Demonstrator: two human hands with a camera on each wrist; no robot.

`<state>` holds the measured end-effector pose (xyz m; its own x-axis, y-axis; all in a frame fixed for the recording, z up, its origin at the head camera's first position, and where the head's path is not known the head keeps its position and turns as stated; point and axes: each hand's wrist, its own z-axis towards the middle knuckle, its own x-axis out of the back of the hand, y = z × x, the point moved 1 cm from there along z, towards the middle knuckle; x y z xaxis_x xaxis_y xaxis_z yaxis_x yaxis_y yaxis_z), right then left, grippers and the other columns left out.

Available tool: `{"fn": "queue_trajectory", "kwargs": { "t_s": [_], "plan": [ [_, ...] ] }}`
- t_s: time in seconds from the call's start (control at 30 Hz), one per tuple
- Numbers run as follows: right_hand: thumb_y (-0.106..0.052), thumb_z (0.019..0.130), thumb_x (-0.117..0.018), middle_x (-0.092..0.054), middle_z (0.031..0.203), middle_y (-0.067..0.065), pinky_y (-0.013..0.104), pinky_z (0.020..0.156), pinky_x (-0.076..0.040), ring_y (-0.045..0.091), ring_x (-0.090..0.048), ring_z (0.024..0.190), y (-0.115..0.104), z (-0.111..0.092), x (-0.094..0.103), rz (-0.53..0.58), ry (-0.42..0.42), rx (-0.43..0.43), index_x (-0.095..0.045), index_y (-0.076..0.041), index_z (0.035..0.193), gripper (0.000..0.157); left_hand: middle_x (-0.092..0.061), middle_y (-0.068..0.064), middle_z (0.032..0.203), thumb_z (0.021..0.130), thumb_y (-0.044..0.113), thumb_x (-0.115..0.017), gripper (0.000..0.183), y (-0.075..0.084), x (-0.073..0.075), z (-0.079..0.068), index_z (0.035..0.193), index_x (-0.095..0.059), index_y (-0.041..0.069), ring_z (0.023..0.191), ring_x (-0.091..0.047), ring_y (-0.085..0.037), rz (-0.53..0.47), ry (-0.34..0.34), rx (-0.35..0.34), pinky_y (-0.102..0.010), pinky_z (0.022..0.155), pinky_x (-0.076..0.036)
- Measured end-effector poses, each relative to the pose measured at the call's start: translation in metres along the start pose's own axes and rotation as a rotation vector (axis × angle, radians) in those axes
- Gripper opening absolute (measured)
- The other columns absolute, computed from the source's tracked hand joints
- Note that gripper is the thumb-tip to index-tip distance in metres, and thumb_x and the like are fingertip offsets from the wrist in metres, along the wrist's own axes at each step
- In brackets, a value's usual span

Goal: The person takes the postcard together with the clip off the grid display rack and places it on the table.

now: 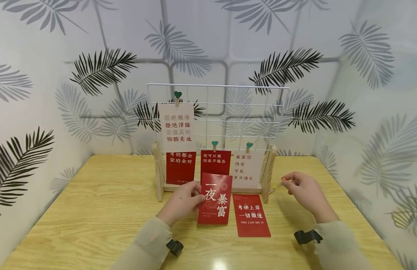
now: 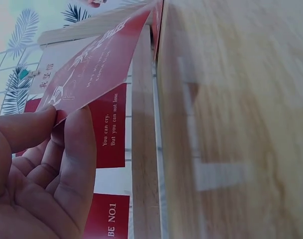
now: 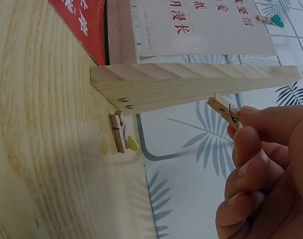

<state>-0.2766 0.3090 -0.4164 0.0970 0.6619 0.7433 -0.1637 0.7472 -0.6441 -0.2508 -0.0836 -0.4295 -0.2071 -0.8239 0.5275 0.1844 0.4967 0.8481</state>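
My left hand [image 1: 182, 200] pinches a red card [image 1: 216, 215] with white characters by its left edge, thumb in front. The card tilts up in front of the grid rack [image 1: 208, 85]. In the right wrist view, my right hand [image 3: 271, 164] pinches a small wooden clothespin [image 3: 222, 108] between thumb and index finger, beside the rack's wooden foot [image 3: 191, 82]. A second clothespin [image 3: 117, 133] with a yellow piece lies on the table by that foot. Another red card [image 1: 252, 221] lies flat on the table between the hands.
On the rack hang a white card [image 1: 177, 144] at upper left, a red card [image 1: 181, 172] below it, a red card [image 1: 215, 163] in the middle and a white card [image 1: 247, 168] at right. Green heart clothespins [image 1: 249, 145] hold some. A leaf-patterned wall covering [image 1: 208, 37] stands behind the table [image 1: 93, 210].
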Motion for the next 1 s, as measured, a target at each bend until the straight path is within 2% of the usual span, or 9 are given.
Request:
{"fn": "queue_trajectory", "kwargs": {
  "t_s": [0.33, 0.53, 0.8, 1.0],
  "plan": [
    [-0.033, 0.102, -0.06, -0.062, 0.08, 0.005, 0.035, 0.058, -0.042, 0.023, -0.054, 0.071, 0.005, 0.003, -0.005, 0.0, -0.029, -0.047, -0.065, -0.005, 0.12, 0.033, -0.062, -0.005, 0.078, 0.096, 0.014, -0.07, 0.011, -0.003, -0.003, -0.002, 0.097, -0.059, 0.01, 0.068, -0.065, -0.025, 0.014, -0.022, 0.004, -0.034, 0.062, -0.055],
    [-0.029, 0.102, -0.061, -0.061, 0.079, 0.005, 0.034, 0.059, -0.041, 0.022, -0.054, 0.071, 0.013, 0.004, -0.009, 0.003, -0.053, -0.06, -0.065, -0.005, 0.117, 0.029, -0.062, -0.005, 0.079, 0.097, 0.014, -0.07, 0.012, -0.005, -0.003, -0.002, 0.097, -0.059, 0.008, 0.065, -0.065, -0.025, 0.006, -0.044, 0.036, -0.036, 0.061, -0.056],
    [-0.022, 0.1, -0.064, -0.062, 0.076, 0.007, 0.032, 0.055, -0.042, 0.02, -0.052, 0.065, 0.024, 0.004, -0.017, 0.054, -0.1, -0.056, -0.067, -0.004, 0.111, 0.021, -0.064, -0.005, 0.078, 0.098, 0.018, -0.069, 0.013, -0.009, -0.004, -0.002, 0.094, -0.059, 0.011, 0.063, -0.065, -0.019, 0.023, -0.085, 0.095, -0.033, 0.062, -0.054],
    [-0.02, 0.1, -0.065, -0.062, 0.075, 0.004, 0.03, 0.057, -0.042, 0.018, -0.051, 0.065, 0.03, 0.002, -0.023, 0.091, -0.135, -0.084, -0.069, -0.002, 0.11, 0.021, -0.064, -0.009, 0.076, 0.097, 0.017, -0.07, 0.014, -0.01, -0.003, -0.004, 0.095, -0.06, 0.007, 0.062, -0.066, -0.022, -0.035, -0.137, 0.131, -0.035, 0.061, -0.056]
  ]
}}
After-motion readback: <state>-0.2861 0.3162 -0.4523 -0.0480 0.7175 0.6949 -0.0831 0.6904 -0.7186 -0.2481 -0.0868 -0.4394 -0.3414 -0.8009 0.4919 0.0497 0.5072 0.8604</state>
